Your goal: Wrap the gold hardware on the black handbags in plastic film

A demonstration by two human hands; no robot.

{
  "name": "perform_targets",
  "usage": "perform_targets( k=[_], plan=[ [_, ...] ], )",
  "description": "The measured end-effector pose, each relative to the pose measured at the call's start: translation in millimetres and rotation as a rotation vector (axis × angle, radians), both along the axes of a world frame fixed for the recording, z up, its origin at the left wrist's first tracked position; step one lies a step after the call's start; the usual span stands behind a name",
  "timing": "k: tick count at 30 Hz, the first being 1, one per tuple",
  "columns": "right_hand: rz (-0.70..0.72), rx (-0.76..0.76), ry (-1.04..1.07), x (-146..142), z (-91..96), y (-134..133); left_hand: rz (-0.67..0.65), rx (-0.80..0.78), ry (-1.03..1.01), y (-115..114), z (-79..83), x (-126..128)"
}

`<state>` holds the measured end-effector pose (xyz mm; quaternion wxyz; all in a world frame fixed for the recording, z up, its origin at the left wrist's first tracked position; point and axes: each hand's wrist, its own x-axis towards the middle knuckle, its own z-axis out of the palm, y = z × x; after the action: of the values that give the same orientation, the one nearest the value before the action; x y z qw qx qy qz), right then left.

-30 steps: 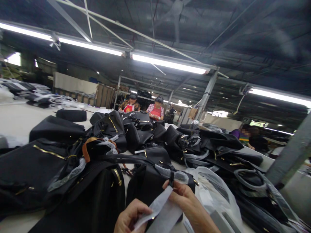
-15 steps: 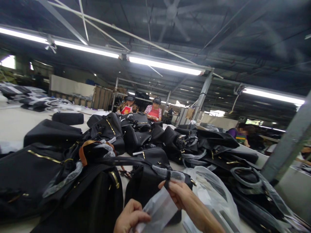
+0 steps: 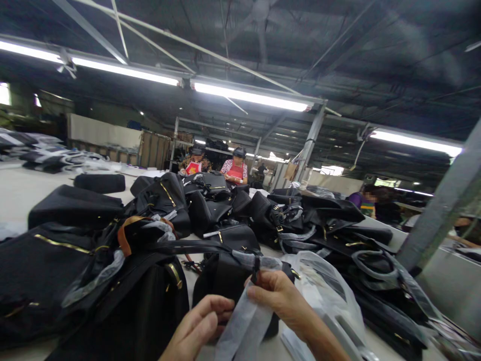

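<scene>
My right hand (image 3: pixel 276 296) is closed in a pinch at the top of a translucent plastic strip (image 3: pixel 244 326), close against the strap (image 3: pixel 244 258) of a black handbag (image 3: pixel 214 281). The strip hangs down from those fingers in front of the bag. Clear wrapping covers part of the strap. Left of the strip, my left hand (image 3: pixel 199 326) has its fingers stretched out and its thumb apart; its fingertips are near the strip's edge, and I cannot tell if they touch it. A large black bag (image 3: pixel 150 301) with a gold zip stands beside my left hand.
Several black bags (image 3: pixel 161 195) crowd the pale table (image 3: pixel 22 200). A clear plastic bag (image 3: pixel 326 286) lies right of my right hand. A grey metal post (image 3: pixel 432 215) rises at the right. Two people in red aprons (image 3: pixel 235 170) are across the table; another person (image 3: pixel 363 200) is at the right.
My left hand has let go of the strip's lower end, its fingers now opened out. My right hand stays at the strap, and the strip hangs lower. The view has shifted slightly.
</scene>
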<state>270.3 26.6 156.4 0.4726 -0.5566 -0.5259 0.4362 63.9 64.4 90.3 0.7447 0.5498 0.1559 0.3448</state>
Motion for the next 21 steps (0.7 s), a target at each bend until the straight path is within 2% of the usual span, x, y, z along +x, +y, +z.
perform_targets(
  k=[4, 10, 13, 17, 21],
  plan=[
    [-0.007, -0.007, 0.012, -2, 2.0, 2, 0.105, 0.092, 0.251, 9, 8.9, 23],
    [0.020, -0.036, 0.026, 2, -0.2, -1, 0.205, 0.190, 0.312, 12, 7.9, 44],
    [0.022, -0.004, -0.005, 0, 0.2, 0, 0.183, 0.194, 0.317, 14, 8.9, 48],
    [0.021, 0.053, -0.053, -2, 1.2, 3, 0.093, 0.117, 0.284, 14, 9.9, 55],
    [0.028, 0.068, -0.135, 4, -8.8, 2, 0.110, 0.147, 0.290, 13, 7.4, 58]
  ],
)
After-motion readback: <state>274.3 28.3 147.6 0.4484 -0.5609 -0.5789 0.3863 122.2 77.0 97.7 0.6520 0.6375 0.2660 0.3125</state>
